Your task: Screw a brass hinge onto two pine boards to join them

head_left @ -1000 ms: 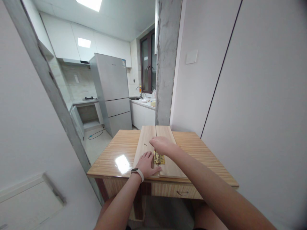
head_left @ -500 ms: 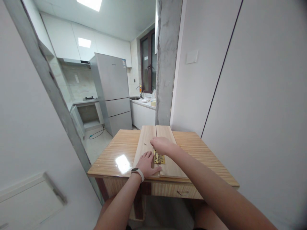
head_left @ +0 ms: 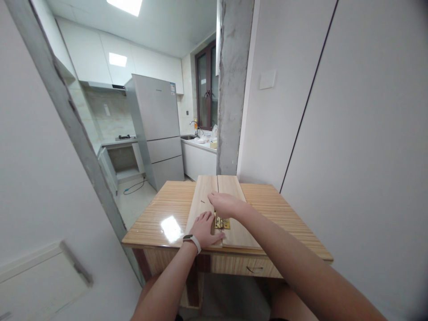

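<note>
Two pale wooden boards, a left board [head_left: 197, 218] and a right board [head_left: 238, 236], lie side by side with a narrow seam between them. A brass hinge [head_left: 223, 222] spans the seam, partly covered by my hands. My left hand [head_left: 203, 229], thumb and fingers spread, rests beside the hinge and presses on the left board, its thumb reaching across the seam. Above the hinge's far end, my right hand [head_left: 225, 204] is closed with its fingertips pinched together; whatever they grip is hidden. A small screw [head_left: 202, 202] lies on the left board.
Beneath the boards stands a wood-grain table [head_left: 154, 214] with a drawer handle [head_left: 254, 269] at its front. A grey refrigerator [head_left: 160, 111] and a sink counter [head_left: 199, 156] are beyond it. White panels [head_left: 361, 133] rise at the right.
My right hand has shifted slightly left and its wrist has turned a little. My left hand, the boards and the loose screw stay where they were.
</note>
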`<state>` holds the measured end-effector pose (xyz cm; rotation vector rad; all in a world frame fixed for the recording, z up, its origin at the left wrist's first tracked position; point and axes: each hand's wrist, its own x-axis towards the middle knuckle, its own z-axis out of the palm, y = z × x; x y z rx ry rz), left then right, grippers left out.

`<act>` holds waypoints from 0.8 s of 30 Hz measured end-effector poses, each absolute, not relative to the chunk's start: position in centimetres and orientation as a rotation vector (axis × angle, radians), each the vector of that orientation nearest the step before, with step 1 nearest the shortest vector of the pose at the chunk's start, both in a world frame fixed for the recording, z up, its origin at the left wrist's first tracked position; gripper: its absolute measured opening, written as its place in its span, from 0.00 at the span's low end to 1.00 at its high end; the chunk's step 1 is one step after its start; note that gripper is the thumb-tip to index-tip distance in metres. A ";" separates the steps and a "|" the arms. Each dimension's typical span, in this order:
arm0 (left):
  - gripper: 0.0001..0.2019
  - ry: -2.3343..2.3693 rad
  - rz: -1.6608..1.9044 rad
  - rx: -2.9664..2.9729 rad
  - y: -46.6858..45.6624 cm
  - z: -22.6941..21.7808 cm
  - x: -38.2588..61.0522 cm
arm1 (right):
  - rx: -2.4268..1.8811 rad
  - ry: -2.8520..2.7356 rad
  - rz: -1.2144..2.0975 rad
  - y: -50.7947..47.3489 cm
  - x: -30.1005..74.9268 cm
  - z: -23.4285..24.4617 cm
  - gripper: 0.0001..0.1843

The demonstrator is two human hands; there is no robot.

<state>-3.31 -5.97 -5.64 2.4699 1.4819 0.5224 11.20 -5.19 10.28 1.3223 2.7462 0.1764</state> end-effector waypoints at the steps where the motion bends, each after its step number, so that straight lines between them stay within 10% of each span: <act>1: 0.42 1.489 0.520 2.465 -5.9 -5.7 -3.3 | 1.321 2.744 0.182 -5.2 11.2 10.5 0.19; 24: 0.44 1.490 0.550 2.490 -5.6 -6.2 -3.4 | 1.477 2.666 0.260 -4.8 11.0 10.0 0.15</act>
